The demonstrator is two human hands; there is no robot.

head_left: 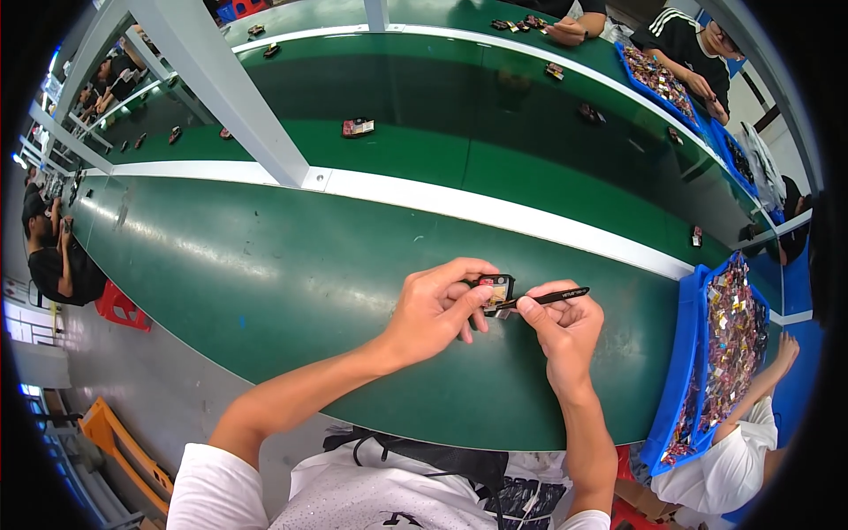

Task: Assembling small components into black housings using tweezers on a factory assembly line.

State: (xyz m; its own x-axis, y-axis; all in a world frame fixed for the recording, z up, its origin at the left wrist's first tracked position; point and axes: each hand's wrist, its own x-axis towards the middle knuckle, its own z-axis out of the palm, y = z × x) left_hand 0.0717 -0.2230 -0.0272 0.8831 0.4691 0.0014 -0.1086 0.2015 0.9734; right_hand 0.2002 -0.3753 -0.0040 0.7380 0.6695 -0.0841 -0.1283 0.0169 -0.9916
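My left hand [431, 305] is closed on a small black-framed electronic unit [498, 288], held just above the green table [265, 291]. Pink and yellowish parts show inside its frame. A pair of black tweezers [564, 295] is pinched between the thumb and fingers of my right hand [567, 329]. Their tips point left, at the unit's lower side; whether they grip a part there is too small to tell.
Blue trays [689, 353] heaped with small colourful parts stand at the table's right end, beside a person in white. Behind a white rail [397, 201], a green conveyor belt [442, 159] carries small units [358, 128]. A grey post [221, 88] rises at left. Other people sit around.
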